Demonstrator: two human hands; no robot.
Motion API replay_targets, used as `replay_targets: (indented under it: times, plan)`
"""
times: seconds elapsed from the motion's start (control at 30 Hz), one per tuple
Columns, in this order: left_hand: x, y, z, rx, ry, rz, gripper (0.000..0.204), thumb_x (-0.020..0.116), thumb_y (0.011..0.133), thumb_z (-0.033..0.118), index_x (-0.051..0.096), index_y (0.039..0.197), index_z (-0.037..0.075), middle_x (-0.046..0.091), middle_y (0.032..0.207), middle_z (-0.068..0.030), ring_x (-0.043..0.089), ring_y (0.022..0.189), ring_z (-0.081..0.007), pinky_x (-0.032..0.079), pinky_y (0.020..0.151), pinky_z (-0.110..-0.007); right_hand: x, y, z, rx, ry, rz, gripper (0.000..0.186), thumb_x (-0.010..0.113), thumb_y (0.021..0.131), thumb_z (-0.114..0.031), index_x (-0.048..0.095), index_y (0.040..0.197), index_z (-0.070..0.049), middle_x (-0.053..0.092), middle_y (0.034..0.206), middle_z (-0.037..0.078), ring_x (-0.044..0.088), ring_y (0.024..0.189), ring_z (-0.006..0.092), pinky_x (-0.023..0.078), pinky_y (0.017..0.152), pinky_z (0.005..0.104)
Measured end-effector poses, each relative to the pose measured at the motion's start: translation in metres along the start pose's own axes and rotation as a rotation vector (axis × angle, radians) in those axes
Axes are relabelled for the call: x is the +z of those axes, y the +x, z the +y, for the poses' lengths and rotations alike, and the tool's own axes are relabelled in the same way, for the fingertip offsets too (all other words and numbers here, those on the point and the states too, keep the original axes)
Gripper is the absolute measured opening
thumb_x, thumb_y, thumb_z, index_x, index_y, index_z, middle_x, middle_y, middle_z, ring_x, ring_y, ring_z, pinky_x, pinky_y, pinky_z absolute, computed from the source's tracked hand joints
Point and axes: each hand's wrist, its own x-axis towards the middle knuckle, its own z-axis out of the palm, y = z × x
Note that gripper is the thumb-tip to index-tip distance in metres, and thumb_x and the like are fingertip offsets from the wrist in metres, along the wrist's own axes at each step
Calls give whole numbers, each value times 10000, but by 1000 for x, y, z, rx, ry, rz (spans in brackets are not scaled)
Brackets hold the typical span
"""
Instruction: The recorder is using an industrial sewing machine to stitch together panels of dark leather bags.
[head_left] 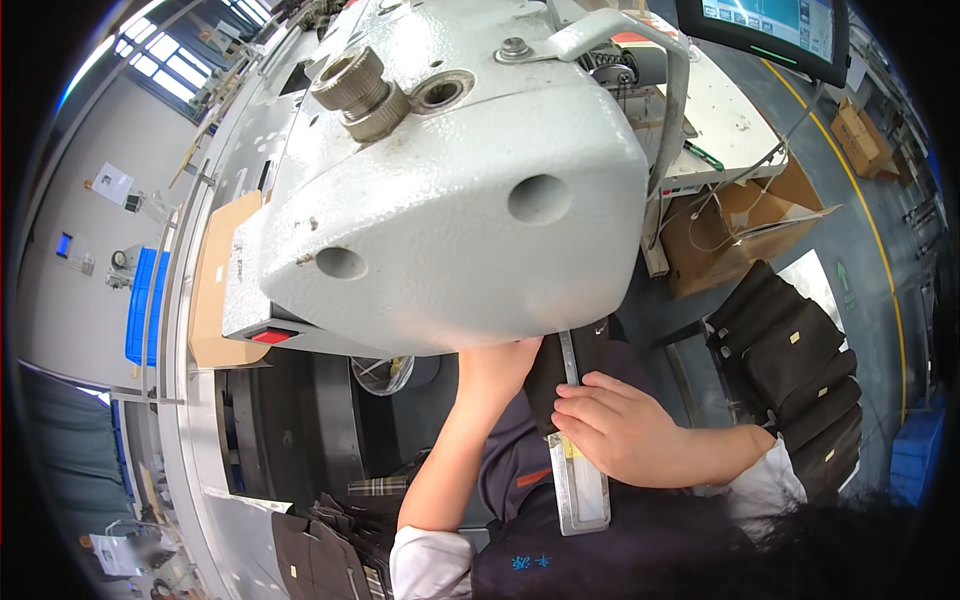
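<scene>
The right hand's [628, 432] bent fingers lie over the dark cloth [543, 390] and metal strip [569, 358], the pale frame [564, 495] extending bodyward from them; whether they grip is unclear. The left hand's [498, 372] fingertips hide behind the grey machine [450, 220], their state untellable.

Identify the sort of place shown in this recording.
Probably a garment or sewing factory: a bulky grey machine head dominates the view, dark fabric pieces lie overlapped at right, and a yellow line marks the floor.
</scene>
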Motion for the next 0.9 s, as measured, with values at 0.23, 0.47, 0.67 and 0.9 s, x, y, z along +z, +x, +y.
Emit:
replay_targets:
  times: [0.23,0.47,0.67,0.9]
  plan:
    - [0,-25,0,139,125,109,111,698,778,74,696,884,41,675,863,-98,611,801,-250,468,746,-333,3,0,-3,-46,-118,6,265,582,728,-111,621,927,60,594,923,152,596,984,288,447,931,411]
    - [-4,-33,3,272,125,40,205,659,782,54,676,984,75,648,1070,-51,587,942,-249,448,812,-340,5,-2,0,-80,-143,43,235,599,758,-136,622,912,40,590,923,131,596,958,271,445,909,418]
    - [-9,-29,10,341,320,-46,234,613,783,29,624,1013,63,650,1069,-49,588,949,-263,438,840,-363,-5,6,10,-6,-48,14,220,677,738,-237,630,844,-50,575,912,55,549,977,218,404,927,446]
    - [1,-34,0,254,165,-10,215,609,773,-1,605,981,57,656,1039,-72,593,929,-292,439,829,-380,0,21,39,50,-273,116,196,688,739,-234,639,856,-85,580,978,29,541,982,209,388,932,476]
